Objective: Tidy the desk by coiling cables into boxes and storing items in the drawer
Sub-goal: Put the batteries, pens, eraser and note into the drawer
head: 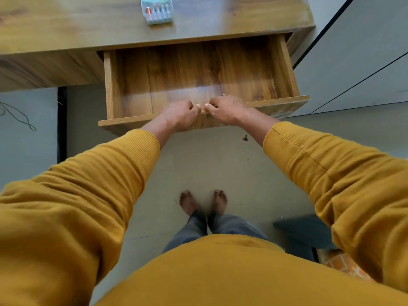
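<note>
drawer [198,69] stands pulled well out from under the desk [66,29]; the part of its wooden floor that shows holds nothing. left hand [180,114] and right hand [227,109] sit side by side at the middle of the front edge, fingers curled over the rim and gripping it, thumbs nearly touching. judgement: the centred two-hand grip keeps the drawer running straight on its slides. small clear case [157,11] of slim items lies on the desk top behind the drawer, well apart from both hands, likely waiting to be stored. thin cable [17,115] lies on the floor at far left.
</note>
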Motion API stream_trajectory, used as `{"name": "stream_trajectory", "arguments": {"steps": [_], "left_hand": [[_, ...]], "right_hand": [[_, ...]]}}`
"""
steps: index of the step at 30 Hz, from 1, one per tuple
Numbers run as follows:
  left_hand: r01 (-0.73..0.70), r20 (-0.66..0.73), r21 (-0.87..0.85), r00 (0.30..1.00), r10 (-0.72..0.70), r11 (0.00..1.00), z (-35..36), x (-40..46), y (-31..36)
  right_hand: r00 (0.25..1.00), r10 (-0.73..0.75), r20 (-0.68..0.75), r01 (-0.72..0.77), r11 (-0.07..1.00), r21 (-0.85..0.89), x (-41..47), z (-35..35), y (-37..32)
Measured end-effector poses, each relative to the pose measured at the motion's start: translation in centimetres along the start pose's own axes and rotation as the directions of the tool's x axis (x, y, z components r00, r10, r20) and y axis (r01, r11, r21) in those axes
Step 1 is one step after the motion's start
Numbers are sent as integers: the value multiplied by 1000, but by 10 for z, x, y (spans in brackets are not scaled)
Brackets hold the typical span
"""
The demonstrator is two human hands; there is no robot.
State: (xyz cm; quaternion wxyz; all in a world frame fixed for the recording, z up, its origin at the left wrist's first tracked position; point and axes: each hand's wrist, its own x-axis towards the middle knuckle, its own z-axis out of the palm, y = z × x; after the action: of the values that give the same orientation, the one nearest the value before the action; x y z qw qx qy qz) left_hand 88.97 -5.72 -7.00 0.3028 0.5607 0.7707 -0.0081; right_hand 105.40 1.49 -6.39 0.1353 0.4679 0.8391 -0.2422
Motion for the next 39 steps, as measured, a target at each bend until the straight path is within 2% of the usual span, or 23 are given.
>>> {"name": "stream_trajectory", "arguments": {"steps": [12,26,33,39], "left_hand": [[-78,-26,173,996,84,982,21,-28,-5],[17,122,5,992,-17,1000,27,-65,1],[9,139,42,990,-14,999,36,-82,-1],[21,236,35,971,-29,999,34,-91,5]], "right_hand": [[990,-83,118,75,995,65,-21,2,15],[937,-147,317,112,985,128,-46,11,19],[919,-169,355,131,983,128,-58,21,24],[887,-166,432,111,982,151,-63,24,28]]}}
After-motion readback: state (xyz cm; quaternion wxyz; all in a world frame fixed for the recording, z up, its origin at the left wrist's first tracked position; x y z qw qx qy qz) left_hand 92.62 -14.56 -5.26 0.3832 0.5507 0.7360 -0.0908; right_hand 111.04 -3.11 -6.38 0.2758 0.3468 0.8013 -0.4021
